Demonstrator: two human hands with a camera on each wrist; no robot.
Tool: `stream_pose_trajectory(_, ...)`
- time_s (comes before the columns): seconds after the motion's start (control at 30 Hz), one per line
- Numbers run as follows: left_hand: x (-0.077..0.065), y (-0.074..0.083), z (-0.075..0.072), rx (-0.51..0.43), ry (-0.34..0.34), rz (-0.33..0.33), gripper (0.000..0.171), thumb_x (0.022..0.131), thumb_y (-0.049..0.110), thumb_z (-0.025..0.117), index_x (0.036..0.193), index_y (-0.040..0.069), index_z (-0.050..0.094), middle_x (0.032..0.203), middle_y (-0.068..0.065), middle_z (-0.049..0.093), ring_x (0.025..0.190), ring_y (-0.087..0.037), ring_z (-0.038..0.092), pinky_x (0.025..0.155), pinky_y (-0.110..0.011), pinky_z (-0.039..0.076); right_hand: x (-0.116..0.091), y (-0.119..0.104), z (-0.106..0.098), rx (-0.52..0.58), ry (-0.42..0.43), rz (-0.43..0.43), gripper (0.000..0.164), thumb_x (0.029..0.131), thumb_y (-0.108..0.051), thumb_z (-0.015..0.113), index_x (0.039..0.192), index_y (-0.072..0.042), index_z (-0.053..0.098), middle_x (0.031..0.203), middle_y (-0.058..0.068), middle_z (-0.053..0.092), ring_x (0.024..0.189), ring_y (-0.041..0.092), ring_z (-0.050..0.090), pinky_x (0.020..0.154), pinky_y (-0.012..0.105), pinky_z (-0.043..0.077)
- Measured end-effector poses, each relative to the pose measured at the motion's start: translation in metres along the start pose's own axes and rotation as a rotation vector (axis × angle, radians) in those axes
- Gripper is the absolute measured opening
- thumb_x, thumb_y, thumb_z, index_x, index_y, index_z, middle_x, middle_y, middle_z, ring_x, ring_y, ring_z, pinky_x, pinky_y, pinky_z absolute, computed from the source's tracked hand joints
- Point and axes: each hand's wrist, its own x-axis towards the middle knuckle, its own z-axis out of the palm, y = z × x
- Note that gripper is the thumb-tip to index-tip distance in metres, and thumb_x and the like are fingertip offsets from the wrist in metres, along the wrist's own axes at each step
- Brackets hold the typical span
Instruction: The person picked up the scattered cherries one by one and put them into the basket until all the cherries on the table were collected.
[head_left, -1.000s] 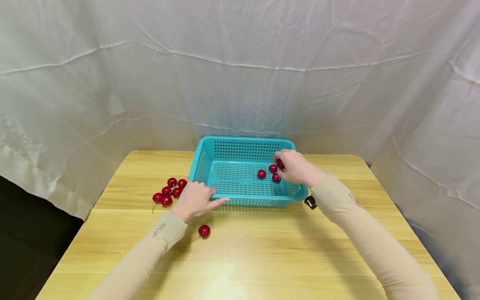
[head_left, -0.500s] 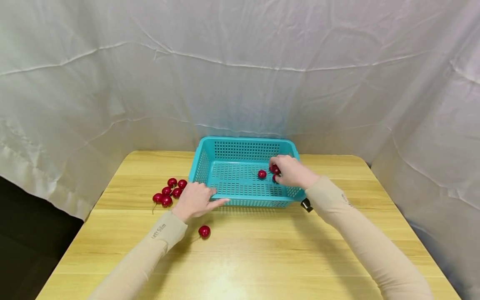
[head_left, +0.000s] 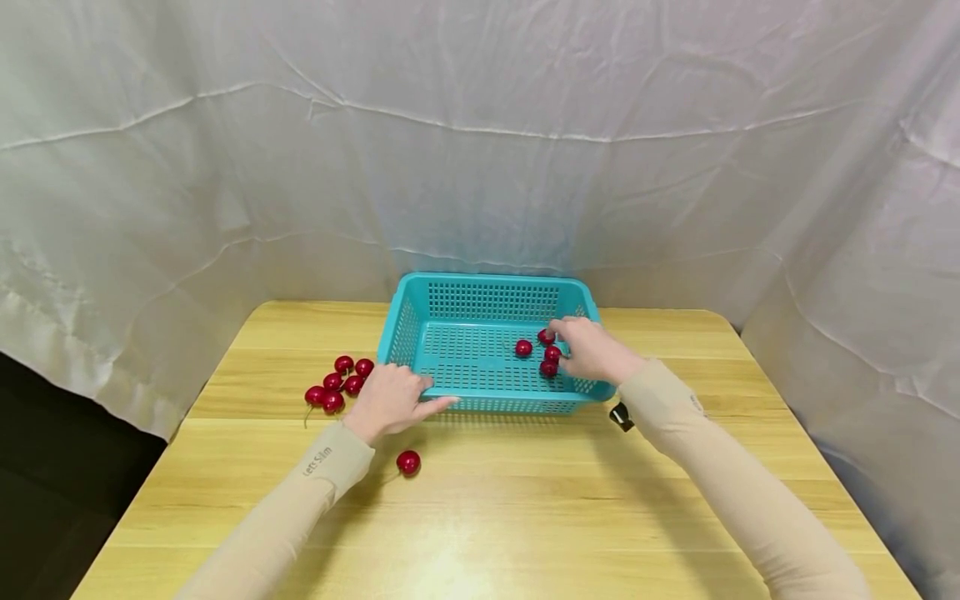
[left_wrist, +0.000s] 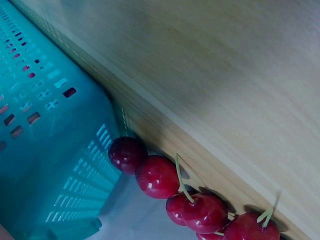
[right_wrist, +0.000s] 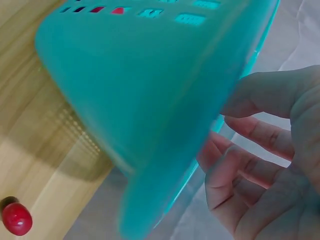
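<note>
A turquoise perforated plastic basket (head_left: 480,398) stands at the back of the wooden table. My left hand (head_left: 390,402) grips its front left corner, with the thumb along the outside of the front wall and fingers over the rim. Inside the basket's right part lie several red cherries (head_left: 523,348). Just over them is my right hand (head_left: 588,348), fingers loosely bent and apart; in the right wrist view no cherry shows in its grasp. Some fingertips there are hidden behind the basket's rim.
Several cherries with stems (head_left: 332,402) lie clustered on the table left of the basket. One single cherry (head_left: 408,463) sits in front of it, near my left forearm. A pale curtain (head_left: 480,192) hangs behind the table (head_left: 525,517).
My right hand has let go of a cherry, which lies in the basket beside the others, and has drawn slightly to the right. My left hand has stayed put.
</note>
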Motion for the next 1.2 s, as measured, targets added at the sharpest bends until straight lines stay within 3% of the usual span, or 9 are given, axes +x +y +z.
stream_pose_trajectory(0.27,0.0,0.0,0.001,-0.01,0.009,-0.004,0.063,0.092,0.064,0.058,0.057,0.023,0.025,0.049,0.01,0.014,0.043,-0.005,0.012,0.045,-0.02,0.012,-0.013,0.011,0.004,0.006,0.036,-0.001,0.038,0.084,-0.004,0.071,0.121,0.003,0.062,0.12,0.02,0.067,0.106,0.033,0.063,0.095,0.049,0.055)
stream_pose_trajectory(0.5,0.0,-0.002,0.005,-0.003,0.031,0.008,0.066,0.096,0.077,0.029,0.058,0.023,0.023,0.05,0.01,0.012,0.045,-0.005,0.012,0.045,-0.02,0.011,-0.024,0.025,0.012,0.045,0.129,0.01,0.033,0.085,-0.002,0.071,0.117,0.003,0.064,0.12,0.022,0.062,0.108,0.039,0.061,0.096,0.054,0.053)
stream_pose_trajectory(0.57,0.0,-0.002,0.005,-0.006,0.03,0.007,0.067,0.096,0.078,0.027,0.058,0.023,0.024,0.05,0.01,0.013,0.044,-0.005,0.013,0.045,-0.02,0.011,-0.027,0.028,0.014,0.057,0.17,0.01,0.032,0.084,-0.002,0.07,0.116,0.003,0.065,0.121,0.023,0.061,0.111,0.042,0.059,0.098,0.056,0.051)
stream_pose_trajectory(0.77,0.0,-0.002,0.005,-0.003,0.015,-0.005,0.065,0.095,0.073,0.04,0.058,0.023,0.024,0.05,0.01,0.013,0.045,-0.006,0.013,0.045,-0.02,0.012,-0.037,0.039,0.018,0.101,0.25,0.01,0.037,0.085,0.0,0.069,0.121,0.006,0.062,0.125,0.026,0.059,0.117,0.046,0.057,0.101,0.06,0.048)
stream_pose_trajectory(1.0,0.0,-0.002,0.004,-0.006,0.008,-0.007,0.065,0.095,0.074,0.04,0.058,0.023,0.024,0.05,0.01,0.014,0.045,-0.005,0.013,0.045,-0.02,0.012,-0.051,0.052,0.021,0.28,0.294,0.037,0.049,0.09,0.001,0.062,0.136,0.008,0.05,0.134,0.029,0.054,0.12,0.046,0.056,0.097,0.061,0.051)
stream_pose_trajectory(1.2,0.001,-0.001,0.004,-0.004,-0.002,-0.013,0.064,0.093,0.067,0.054,0.058,0.023,0.023,0.05,0.01,0.013,0.045,-0.005,0.012,0.045,-0.021,0.012,-0.062,0.067,0.025,0.442,0.313,0.117,0.048,0.099,-0.007,0.057,0.144,0.005,0.043,0.144,0.03,0.046,0.128,0.048,0.048,0.101,0.063,0.048)
